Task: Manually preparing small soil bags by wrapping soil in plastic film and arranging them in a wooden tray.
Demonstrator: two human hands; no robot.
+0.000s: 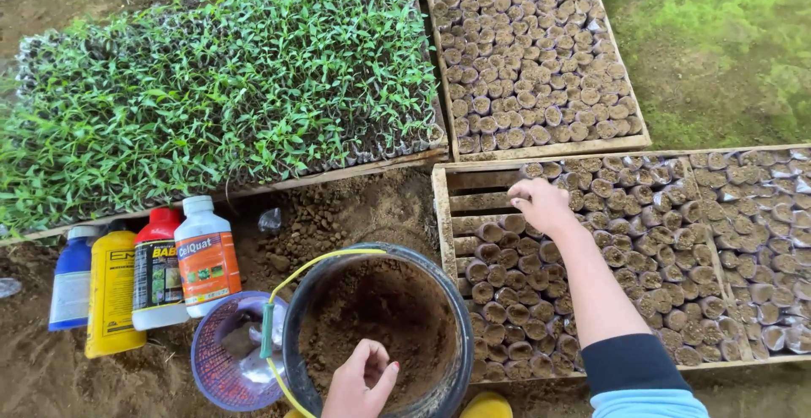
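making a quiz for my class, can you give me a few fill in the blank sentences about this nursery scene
1. The left hand rests inside the round black bucket, which holds brown ____.
2. The right hand reaches over small soil-filled plastic bags packed in a ____ tray.
3. The white bottle with an orange label stands beside a bottle with a ____ cap.
4. The green seedlings lie to the ____ of the bags.

Missing words: soil; wooden; red; left

A plant nursery: seedling trays (228, 88), soil-filled bags (532, 54) on bare ground.
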